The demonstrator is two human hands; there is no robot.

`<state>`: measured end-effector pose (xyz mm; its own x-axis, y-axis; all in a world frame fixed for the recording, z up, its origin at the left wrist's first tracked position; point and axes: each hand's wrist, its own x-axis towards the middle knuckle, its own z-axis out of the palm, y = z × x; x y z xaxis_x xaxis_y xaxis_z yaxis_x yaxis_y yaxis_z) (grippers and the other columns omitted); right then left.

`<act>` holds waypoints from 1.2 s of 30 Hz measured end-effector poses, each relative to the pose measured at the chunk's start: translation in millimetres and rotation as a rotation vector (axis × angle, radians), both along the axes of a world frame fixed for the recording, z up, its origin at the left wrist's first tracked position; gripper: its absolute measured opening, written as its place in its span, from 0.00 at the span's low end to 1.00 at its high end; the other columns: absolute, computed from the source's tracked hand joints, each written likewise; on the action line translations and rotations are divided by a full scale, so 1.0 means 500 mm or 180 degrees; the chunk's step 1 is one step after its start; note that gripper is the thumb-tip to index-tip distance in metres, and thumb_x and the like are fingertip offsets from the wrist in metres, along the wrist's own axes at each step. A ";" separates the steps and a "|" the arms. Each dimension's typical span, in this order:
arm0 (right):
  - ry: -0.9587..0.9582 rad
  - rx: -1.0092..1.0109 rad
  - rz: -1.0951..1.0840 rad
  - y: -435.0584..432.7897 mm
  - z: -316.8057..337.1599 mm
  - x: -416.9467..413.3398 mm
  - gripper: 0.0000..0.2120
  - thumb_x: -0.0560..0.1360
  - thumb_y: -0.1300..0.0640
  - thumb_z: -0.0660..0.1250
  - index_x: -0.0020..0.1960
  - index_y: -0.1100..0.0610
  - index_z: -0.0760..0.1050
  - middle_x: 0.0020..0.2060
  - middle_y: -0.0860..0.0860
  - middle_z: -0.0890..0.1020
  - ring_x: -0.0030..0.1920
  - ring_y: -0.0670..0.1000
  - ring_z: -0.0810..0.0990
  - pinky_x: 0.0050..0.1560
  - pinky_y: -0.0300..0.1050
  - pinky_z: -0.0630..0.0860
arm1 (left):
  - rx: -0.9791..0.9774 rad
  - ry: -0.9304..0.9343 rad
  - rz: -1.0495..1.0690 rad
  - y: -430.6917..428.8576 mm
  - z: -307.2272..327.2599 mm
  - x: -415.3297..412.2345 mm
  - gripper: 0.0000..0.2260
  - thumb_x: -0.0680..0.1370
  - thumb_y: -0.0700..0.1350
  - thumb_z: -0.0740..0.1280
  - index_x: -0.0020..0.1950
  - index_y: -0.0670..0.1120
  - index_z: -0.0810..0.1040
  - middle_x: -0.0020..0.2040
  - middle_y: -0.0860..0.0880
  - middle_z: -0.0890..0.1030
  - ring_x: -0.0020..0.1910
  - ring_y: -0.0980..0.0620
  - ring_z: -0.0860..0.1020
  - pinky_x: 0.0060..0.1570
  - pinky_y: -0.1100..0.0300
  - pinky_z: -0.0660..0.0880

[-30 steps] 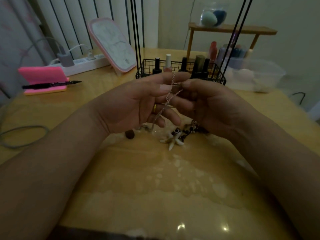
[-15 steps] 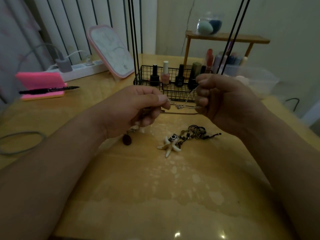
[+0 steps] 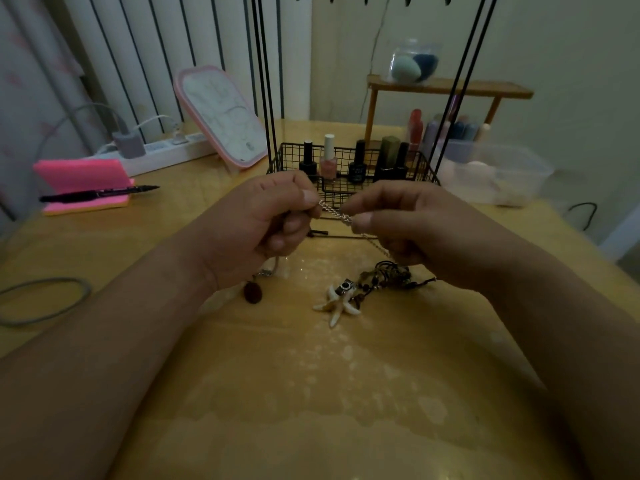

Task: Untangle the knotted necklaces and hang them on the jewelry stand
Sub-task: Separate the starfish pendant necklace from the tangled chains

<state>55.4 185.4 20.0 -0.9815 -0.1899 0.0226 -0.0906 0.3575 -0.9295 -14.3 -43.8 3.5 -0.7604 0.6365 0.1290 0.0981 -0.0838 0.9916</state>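
A thin silver chain point(image 3: 333, 212) stretches between my two hands above the table. My left hand point(image 3: 266, 226) pinches its left end with thumb and forefinger; my right hand point(image 3: 401, 223) pinches the other end. A dark oval pendant point(image 3: 252, 293) hangs below my left hand and touches the table. A second necklace, a dark cord point(image 3: 391, 275) with a white claw-like pendant point(image 3: 337, 303), lies bunched on the table under my right hand. The black jewelry stand point(image 3: 264, 98) rises behind my hands, its hooks only just in view at the top edge.
The stand's wire basket point(image 3: 420, 169) holds several nail polish bottles. A pink-framed mirror point(image 3: 221, 116) leans at the back left, next to a power strip point(image 3: 162, 150) and a pink notepad point(image 3: 83, 181) with a pen. A wooden shelf point(image 3: 446, 88) and a plastic box point(image 3: 502, 174) stand at the back right.
My hands first pulled apart from each other, drawing the chain out level. Now they have come closer again, with a short length of chain between the fingertips.
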 end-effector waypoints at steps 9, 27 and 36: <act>0.0413 0.0666 0.0024 -0.014 -0.005 0.004 0.05 0.81 0.52 0.68 0.51 0.49 0.83 0.41 0.46 0.85 0.39 0.38 0.81 0.43 0.34 0.74 | -0.0465 0.0506 0.0386 0.005 -0.006 0.006 0.05 0.83 0.42 0.65 0.52 0.43 0.80 0.35 0.47 0.77 0.33 0.48 0.75 0.33 0.58 0.71; 0.0350 0.0240 -0.0391 -0.031 -0.028 -0.005 0.09 0.80 0.48 0.69 0.51 0.54 0.81 0.41 0.50 0.84 0.44 0.51 0.84 0.53 0.51 0.84 | -0.0578 0.0144 -0.0297 0.004 0.003 0.024 0.11 0.75 0.52 0.70 0.47 0.45 0.84 0.30 0.47 0.72 0.27 0.50 0.65 0.28 0.61 0.62; 0.0917 0.0237 -0.1272 -0.074 -0.035 0.002 0.07 0.84 0.51 0.65 0.50 0.52 0.78 0.41 0.50 0.83 0.43 0.49 0.82 0.45 0.47 0.81 | 0.0246 -0.0634 -0.0185 0.010 -0.007 0.004 0.06 0.80 0.45 0.68 0.45 0.47 0.83 0.40 0.49 0.76 0.38 0.54 0.74 0.40 0.60 0.73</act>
